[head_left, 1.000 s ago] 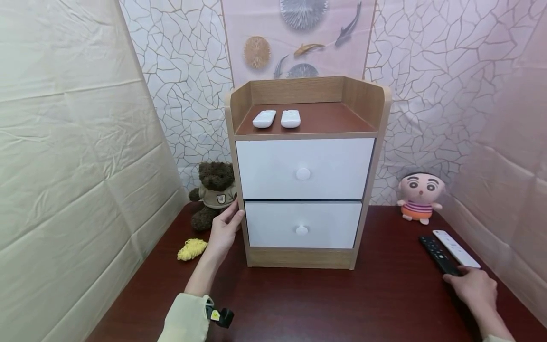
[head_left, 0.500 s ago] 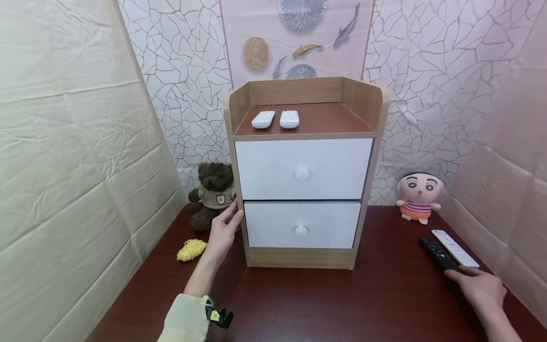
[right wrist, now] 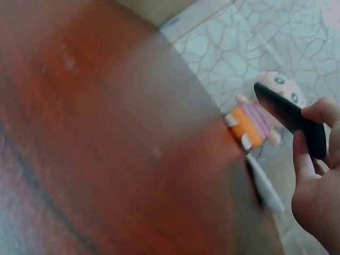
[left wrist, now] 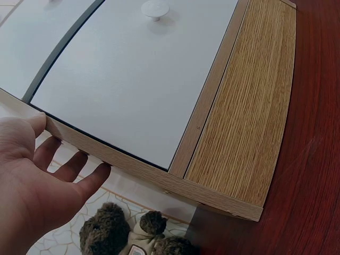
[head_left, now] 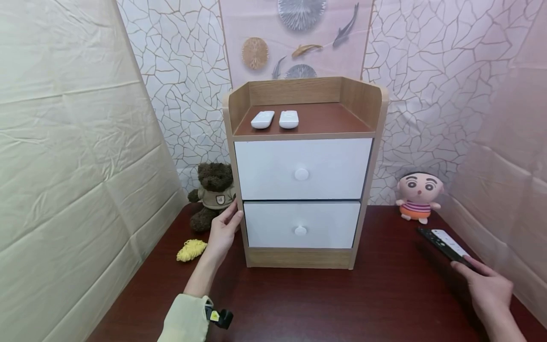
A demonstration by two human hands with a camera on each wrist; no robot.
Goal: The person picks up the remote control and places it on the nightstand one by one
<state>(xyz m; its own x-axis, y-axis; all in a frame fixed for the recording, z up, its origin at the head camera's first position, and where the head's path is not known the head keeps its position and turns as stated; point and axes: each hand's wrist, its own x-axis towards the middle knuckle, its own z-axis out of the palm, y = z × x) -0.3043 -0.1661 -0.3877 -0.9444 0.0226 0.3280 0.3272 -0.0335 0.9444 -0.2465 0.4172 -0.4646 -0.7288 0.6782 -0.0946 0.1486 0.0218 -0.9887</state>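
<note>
A small wooden cabinet [head_left: 299,258] with white upper [head_left: 273,164] and lower [head_left: 273,221] drawers stands in the middle of the head view. My left hand [head_left: 223,231] rests against its left side. The left wrist view shows the thumb at the front edge and the extended fingers [left wrist: 95,178] along the side panel. My right hand [head_left: 489,287] grips the near end of a black remote control [head_left: 442,245], thumb on one side and fingers on the other. In the right wrist view the remote is raised above the table. A white remote control [head_left: 448,241] lies under and beside it.
Two white remote-like handsets [head_left: 262,119] lie on the cabinet's top shelf. A brown teddy bear [head_left: 213,190] sits at left, with yellow yarn [head_left: 191,250] in front of it. A plush doll [head_left: 418,197] sits at back right. Fabric walls [head_left: 85,190] enclose the dark red table [head_left: 320,304].
My right hand has closed on the black remote, lifted it and shifted slightly to the right, so the remote now overlaps the white one. My left hand stays at the cabinet's side.
</note>
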